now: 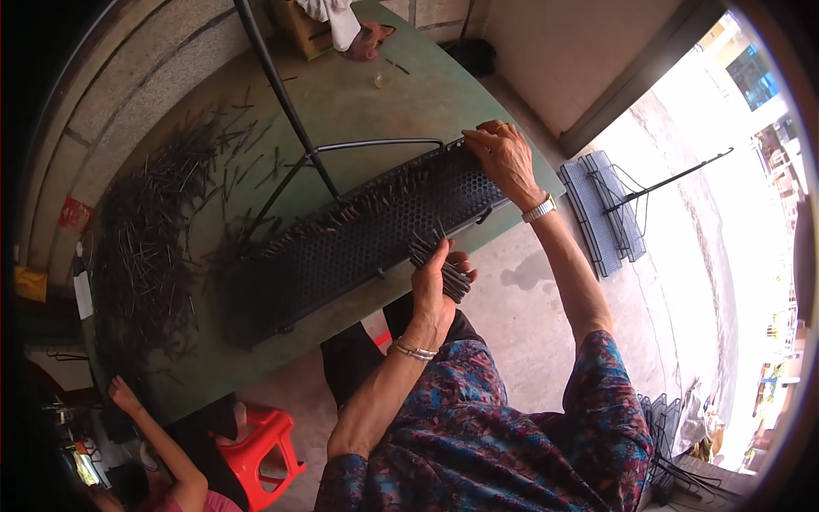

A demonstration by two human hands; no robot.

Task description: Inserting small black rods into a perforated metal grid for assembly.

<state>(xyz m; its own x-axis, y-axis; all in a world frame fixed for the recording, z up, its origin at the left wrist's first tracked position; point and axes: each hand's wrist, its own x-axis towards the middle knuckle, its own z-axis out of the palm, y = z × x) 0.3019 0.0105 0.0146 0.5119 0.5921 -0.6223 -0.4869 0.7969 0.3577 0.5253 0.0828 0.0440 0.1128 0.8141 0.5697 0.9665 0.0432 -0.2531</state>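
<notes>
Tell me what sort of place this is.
Probably a small home workshop by an open doorway. A green table holds a heap of thin dark metal pins, the left hand grips a bundle of them beside a perforated black panel, and finished panels lie outside.

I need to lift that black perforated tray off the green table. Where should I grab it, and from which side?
Probably by its two short ends, one hand each. The perforated tray is long and narrow, lying diagonally on the green table. The right hand already rests on the far-right end, where the rim is bare. Come in from outside each end; the wire frame and small rods crowd the long back edge.
</notes>
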